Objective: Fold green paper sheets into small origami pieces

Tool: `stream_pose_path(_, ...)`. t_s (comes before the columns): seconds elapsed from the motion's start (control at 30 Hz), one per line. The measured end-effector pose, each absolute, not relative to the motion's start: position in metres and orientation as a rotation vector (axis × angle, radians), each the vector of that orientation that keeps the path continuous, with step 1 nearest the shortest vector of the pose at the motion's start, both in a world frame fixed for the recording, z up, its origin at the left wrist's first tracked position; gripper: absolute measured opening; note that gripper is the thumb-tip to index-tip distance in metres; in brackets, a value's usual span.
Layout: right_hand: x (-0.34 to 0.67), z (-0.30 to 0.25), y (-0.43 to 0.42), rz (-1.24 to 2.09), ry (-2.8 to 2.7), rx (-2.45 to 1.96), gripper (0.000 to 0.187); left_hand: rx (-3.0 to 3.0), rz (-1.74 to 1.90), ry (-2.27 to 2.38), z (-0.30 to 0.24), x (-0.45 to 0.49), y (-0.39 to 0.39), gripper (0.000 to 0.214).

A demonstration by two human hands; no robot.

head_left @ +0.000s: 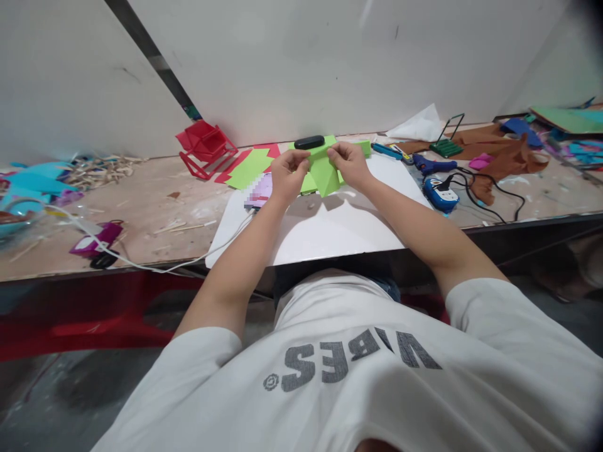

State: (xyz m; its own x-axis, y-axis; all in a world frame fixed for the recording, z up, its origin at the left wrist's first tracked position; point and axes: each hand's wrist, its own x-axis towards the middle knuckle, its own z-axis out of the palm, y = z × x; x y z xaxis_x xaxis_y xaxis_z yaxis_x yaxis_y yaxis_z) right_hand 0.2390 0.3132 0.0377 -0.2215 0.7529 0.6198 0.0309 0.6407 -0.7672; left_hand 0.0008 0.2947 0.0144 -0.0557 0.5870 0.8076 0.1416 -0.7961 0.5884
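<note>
Between my hands, above the white board [348, 235], is a piece of folded green paper [326, 177] with a pointed lower edge. My left hand [288, 174] pinches its left side between thumb and fingers. At its upper right, my right hand [349, 164] has thumb and fingers closed on the same paper. Just behind lies a black oblong case [309, 142]. More green sheets [249, 168] rest to the left, partly over red paper [230, 168]. A purple-screened phone [260, 191], partly blurred, sits by my left wrist with a white cable leading from it.
A red miniature chair [205, 149] stands at the back left. On the right are a blue glue gun [434, 164], a blue power socket [441, 194], a utility knife [400, 154] and brown paper [499, 154]. Wood sticks [101, 171] and a purple object [98, 240] lie left.
</note>
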Motion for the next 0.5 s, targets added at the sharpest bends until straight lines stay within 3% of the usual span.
stream_pose_path(0.5, 0.238, 0.047, 0.301, 0.941, -1.599, -0.666, 0.089, 1.822, 1.832, 0.760, 0.039, 0.015, 0.266, 0.081)
